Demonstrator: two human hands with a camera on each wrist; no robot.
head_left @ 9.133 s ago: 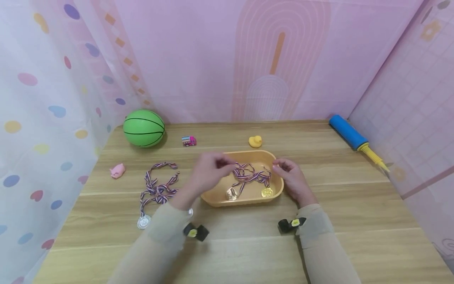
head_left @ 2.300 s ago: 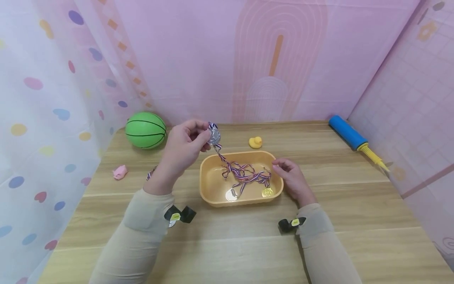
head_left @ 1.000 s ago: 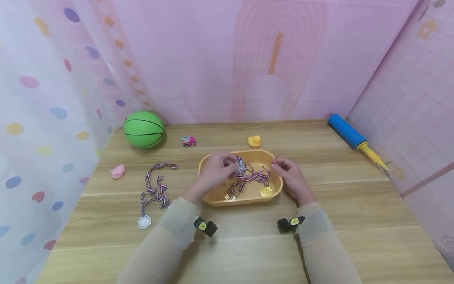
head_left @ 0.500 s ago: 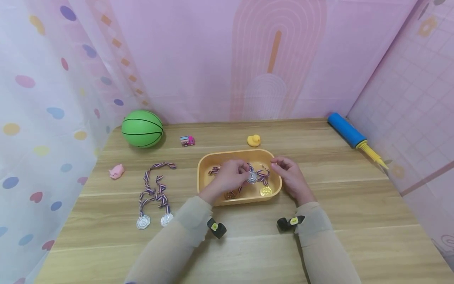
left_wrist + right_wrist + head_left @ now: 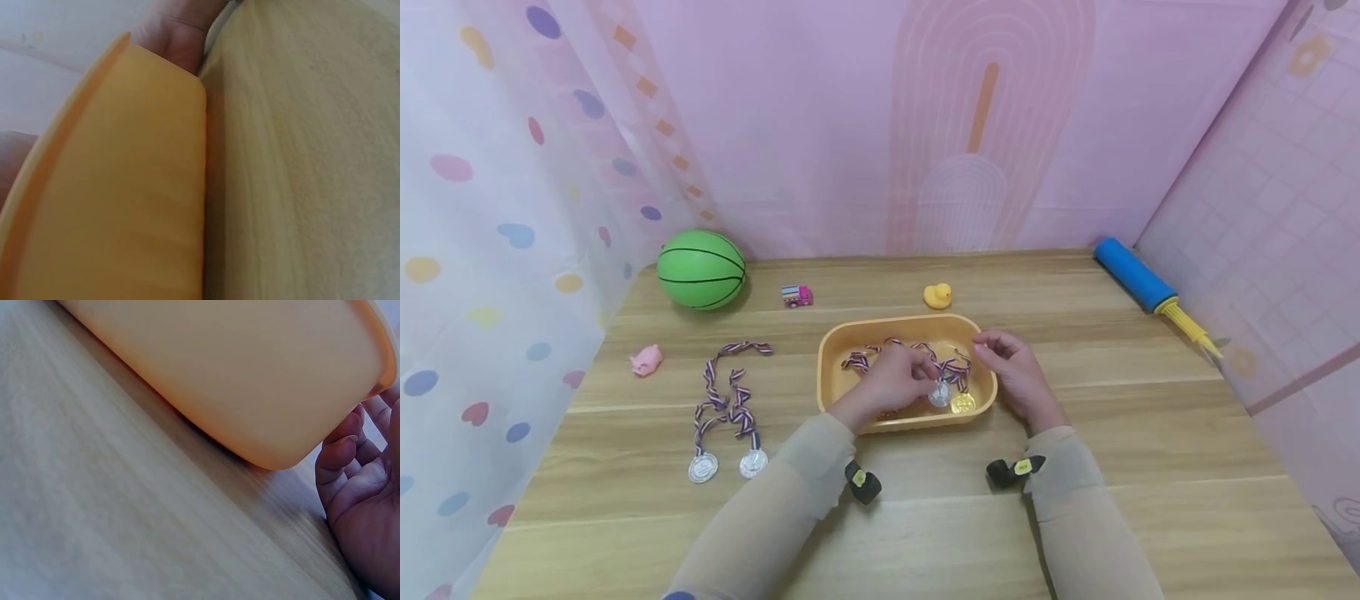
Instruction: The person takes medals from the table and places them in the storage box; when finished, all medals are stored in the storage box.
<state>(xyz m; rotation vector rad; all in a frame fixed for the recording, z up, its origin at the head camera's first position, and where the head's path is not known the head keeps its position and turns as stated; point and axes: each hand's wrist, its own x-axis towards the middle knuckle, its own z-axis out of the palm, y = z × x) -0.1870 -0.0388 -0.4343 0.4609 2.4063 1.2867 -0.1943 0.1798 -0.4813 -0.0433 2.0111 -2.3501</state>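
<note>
In the head view my left hand [image 5: 897, 379] is inside a yellow-orange plastic tub [image 5: 831, 367], thumb and fingers pinching a silver medal [image 5: 940, 394] at its edge, low over the tub floor. A gold medal [image 5: 962, 404] lies just right of it, among tangled striped ribbons [image 5: 856, 360]. A bronze medal is mostly hidden beneath my left hand. My right hand [image 5: 1018, 375] grips the tub's right end at the rim; the right wrist view shows its fingers [image 5: 337, 453] against the tub's outer wall [image 5: 250, 375]. The left wrist view shows mainly the tub's front wall [image 5: 125, 175].
Two silver medals [image 5: 703, 467] [image 5: 753, 462] with twisted ribbons lie left of the tub. Behind stand a green ball [image 5: 702, 270], a toy truck [image 5: 797, 296] and a yellow duck [image 5: 937, 296]. A pink toy pig [image 5: 647, 360] sits left, a blue pump [image 5: 1138, 275] far right.
My left hand brought the silver medal from above the tub's back left down into it, then rightward and lower, beside the gold medal. My right hand stayed at the rim.
</note>
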